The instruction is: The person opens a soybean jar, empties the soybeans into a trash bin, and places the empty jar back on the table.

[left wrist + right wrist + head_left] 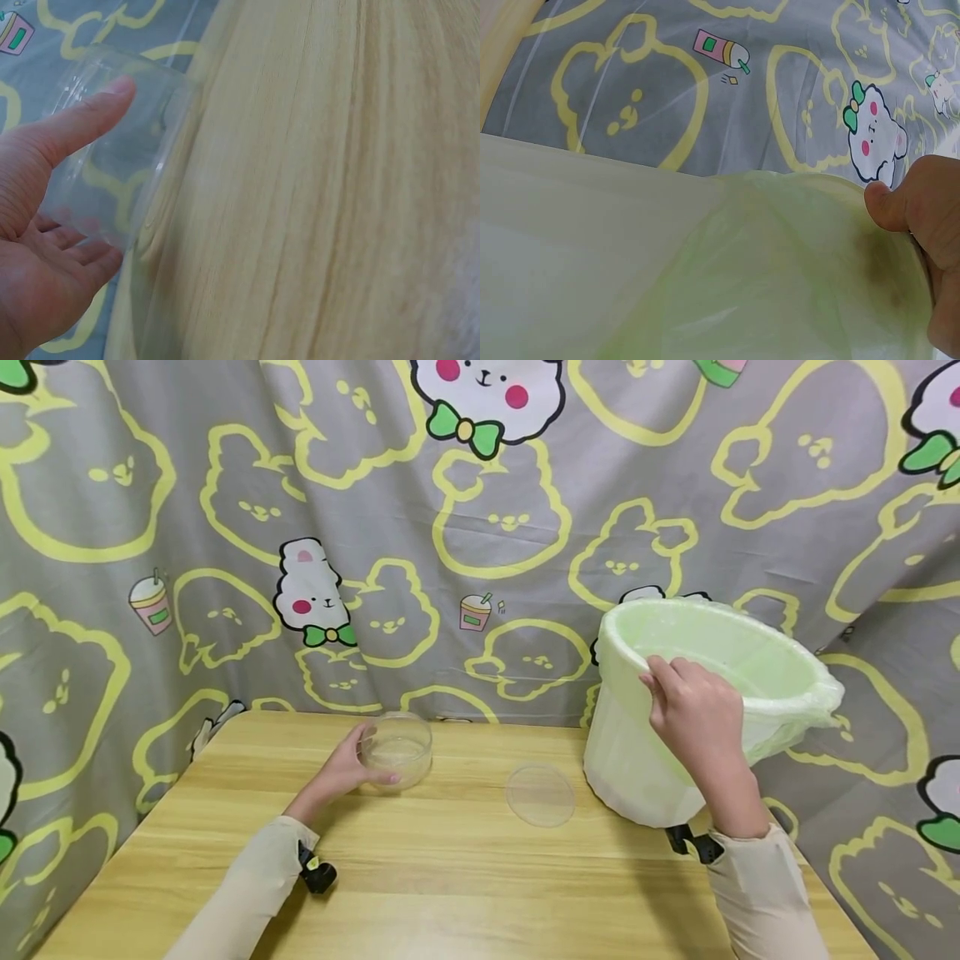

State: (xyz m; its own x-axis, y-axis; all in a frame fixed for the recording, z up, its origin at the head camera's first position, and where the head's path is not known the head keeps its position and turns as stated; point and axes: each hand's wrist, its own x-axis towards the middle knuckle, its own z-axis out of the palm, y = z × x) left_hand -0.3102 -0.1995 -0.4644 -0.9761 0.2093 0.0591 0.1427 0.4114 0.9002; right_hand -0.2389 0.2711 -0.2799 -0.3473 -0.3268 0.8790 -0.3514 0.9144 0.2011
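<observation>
My left hand (348, 768) holds a clear round plastic container (405, 752) near the table's back edge, thumb on one side and fingers on the other. In the left wrist view the thumb lies along the container's (127, 157) see-through wall. At the right, my right hand (697, 710) grips the rim of a white bin (630, 760) lined with a pale green plastic bag (780, 664). The bin leans to the right. In the right wrist view the thumb presses on the bag-covered rim; the other fingers are partly hidden. A clear round lid (541, 795) lies flat between container and bin.
The wooden table (450, 877) reaches back to a grey curtain (510, 668) with yellow cartoon outlines, which also hangs on both sides. A small black camera (317, 870) is strapped to the left wrist, and another black device (693, 843) to the right.
</observation>
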